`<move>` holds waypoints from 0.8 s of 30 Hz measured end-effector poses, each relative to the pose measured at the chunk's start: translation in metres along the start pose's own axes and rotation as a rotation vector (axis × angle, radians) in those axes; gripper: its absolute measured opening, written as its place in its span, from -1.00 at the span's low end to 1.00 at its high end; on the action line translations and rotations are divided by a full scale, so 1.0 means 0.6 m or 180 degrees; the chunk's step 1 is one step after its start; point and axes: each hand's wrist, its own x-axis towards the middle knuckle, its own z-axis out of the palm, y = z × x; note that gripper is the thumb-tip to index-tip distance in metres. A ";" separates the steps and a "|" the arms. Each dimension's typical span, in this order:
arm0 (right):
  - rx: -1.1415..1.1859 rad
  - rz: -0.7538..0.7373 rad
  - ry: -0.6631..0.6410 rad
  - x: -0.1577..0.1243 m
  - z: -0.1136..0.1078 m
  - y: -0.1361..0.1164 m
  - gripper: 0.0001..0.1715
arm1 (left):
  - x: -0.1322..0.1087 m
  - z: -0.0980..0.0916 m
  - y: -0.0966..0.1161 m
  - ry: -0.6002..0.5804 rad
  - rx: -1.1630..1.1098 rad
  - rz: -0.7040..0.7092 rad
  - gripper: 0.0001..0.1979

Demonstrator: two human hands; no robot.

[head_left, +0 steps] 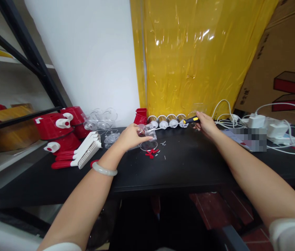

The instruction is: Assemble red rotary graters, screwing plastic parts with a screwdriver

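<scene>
- While the left hand [133,136] grasps one clear plastic part [151,132] at twelve o'clock, the right hand [205,123] grips one screwdriver [192,120], its shaft reaching that part.
- Four metal-and-white drums [172,121] form a row, just past twelve.
- Red scraps [151,153] dot the black counter [184,170].
- One yellow sheet [196,55] rises at one o'clock; shelving [3,160] stands at ten.

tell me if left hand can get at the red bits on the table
Probably yes: the red bits lie close by, open from the near side, though the left hand must likely release the clear part.
</scene>
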 end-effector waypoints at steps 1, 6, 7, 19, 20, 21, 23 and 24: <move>0.0005 -0.0004 0.0007 -0.001 0.001 0.000 -0.52 | 0.000 0.000 0.000 -0.0002 0.0006 0.0003 -0.50; 0.0052 -0.0005 0.0067 -0.002 0.002 0.000 -0.51 | 0.000 -0.001 0.003 -0.0012 -0.0009 0.0062 -0.52; 0.0057 -0.0016 0.0089 -0.002 0.002 0.000 -0.51 | 0.000 -0.001 0.004 -0.0017 -0.0024 0.0052 -0.52; 0.0171 -0.0061 0.0155 0.001 -0.001 -0.004 -0.51 | 0.000 0.003 0.002 0.0055 -0.0019 0.0039 -0.50; 0.0176 -0.0061 0.0156 0.001 -0.001 -0.003 -0.51 | 0.000 0.003 0.001 0.0055 -0.0033 0.0039 -0.50; 0.0182 -0.0067 0.0161 0.003 -0.003 -0.002 -0.51 | 0.000 0.003 0.001 0.0053 -0.0050 0.0037 -0.50; 0.0198 -0.0081 0.0186 0.005 -0.006 0.001 -0.51 | -0.001 0.002 0.002 0.0042 -0.0079 0.0036 -0.50; 0.0211 -0.0081 0.0203 0.006 -0.007 0.003 -0.51 | -0.001 0.001 0.002 0.0033 -0.0087 0.0033 -0.51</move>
